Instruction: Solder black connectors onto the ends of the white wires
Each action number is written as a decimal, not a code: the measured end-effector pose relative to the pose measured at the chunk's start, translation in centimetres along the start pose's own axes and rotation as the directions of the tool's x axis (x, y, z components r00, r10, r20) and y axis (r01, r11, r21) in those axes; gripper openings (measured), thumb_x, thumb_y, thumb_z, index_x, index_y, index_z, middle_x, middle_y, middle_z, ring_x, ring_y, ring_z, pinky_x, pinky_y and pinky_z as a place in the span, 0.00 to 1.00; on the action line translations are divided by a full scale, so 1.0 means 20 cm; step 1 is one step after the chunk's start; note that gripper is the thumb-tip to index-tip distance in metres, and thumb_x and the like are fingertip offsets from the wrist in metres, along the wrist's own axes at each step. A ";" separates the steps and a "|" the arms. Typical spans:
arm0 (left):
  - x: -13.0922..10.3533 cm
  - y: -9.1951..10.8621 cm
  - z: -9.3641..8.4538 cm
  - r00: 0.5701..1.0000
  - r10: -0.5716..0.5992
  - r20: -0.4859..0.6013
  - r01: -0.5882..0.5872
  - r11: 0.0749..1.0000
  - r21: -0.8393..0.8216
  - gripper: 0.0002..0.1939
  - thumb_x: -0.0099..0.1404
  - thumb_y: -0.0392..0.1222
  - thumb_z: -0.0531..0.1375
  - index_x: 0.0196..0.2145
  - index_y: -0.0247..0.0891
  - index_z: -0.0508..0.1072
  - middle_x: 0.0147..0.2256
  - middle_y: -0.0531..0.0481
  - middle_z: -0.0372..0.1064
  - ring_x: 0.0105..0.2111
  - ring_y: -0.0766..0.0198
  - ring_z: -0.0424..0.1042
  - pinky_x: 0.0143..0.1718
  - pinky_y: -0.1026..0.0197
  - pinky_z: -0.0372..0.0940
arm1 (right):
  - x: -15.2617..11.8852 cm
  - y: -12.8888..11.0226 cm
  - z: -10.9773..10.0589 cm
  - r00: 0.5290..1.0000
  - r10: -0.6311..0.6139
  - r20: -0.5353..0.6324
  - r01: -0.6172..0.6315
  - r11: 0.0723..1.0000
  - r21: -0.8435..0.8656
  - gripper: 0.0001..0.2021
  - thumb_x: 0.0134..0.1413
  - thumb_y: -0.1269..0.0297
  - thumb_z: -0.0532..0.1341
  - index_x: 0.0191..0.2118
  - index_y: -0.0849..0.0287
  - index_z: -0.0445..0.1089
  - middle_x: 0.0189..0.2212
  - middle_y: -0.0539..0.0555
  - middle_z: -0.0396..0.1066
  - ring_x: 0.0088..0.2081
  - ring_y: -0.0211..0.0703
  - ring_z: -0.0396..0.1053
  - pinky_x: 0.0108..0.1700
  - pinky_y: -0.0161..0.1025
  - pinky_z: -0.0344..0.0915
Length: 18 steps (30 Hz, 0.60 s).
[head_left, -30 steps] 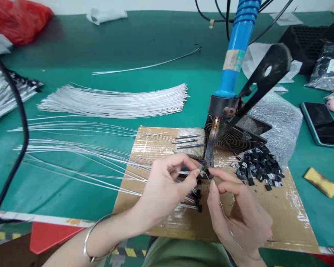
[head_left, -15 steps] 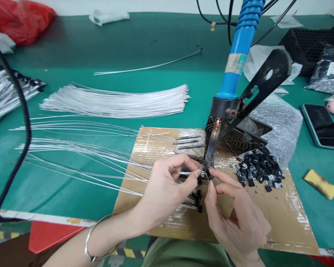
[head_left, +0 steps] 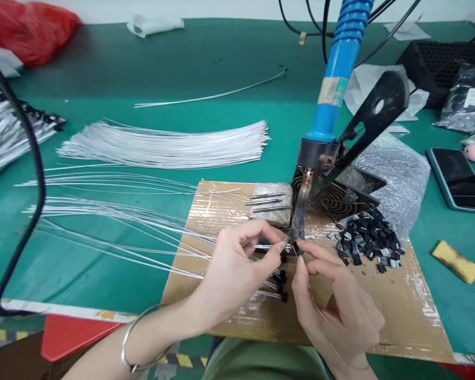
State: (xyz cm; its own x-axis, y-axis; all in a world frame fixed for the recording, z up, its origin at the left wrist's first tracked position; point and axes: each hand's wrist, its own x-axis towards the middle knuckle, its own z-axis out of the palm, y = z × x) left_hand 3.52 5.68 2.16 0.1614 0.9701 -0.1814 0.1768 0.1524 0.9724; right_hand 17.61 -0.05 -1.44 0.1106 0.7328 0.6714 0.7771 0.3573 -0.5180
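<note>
At the soldering iron's tip (head_left: 296, 235) over the cardboard (head_left: 399, 311), the left hand (head_left: 233, 274) pinches a thin wire (head_left: 261, 246) tight, while the right hand (head_left: 336, 311) pinches a fine solder strand (head_left: 293, 252).

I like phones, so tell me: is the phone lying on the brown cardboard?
No, the phone lies on the green table, to the right of the cardboard.

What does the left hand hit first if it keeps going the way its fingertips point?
The left hand points right, toward the soldering iron tip. Its thumb and forefinger pinch a thin wire almost at the tip, so the hot tip comes first, probably; depth is unclear. The right hand fingertips sit just below that line.
</note>
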 end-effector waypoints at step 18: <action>-0.01 0.00 0.01 1.000 0.017 -0.006 -0.017 1.000 0.022 0.04 0.57 0.33 0.63 0.25 0.36 0.77 0.28 0.50 0.79 0.30 0.66 0.76 0.32 0.68 0.69 | 0.00 0.00 0.00 1.000 0.015 0.012 -0.015 0.998 0.061 0.08 0.58 0.78 0.67 0.37 0.59 0.70 0.36 0.57 0.83 0.33 0.43 0.83 0.40 0.35 0.81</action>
State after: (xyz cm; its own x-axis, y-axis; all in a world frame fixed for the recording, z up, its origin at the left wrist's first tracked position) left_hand 3.60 5.54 2.20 0.1589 0.9736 -0.1637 0.1955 0.1314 0.9719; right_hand 17.72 -0.03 -1.37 0.1148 0.7447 0.6574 0.7359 0.3808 -0.5599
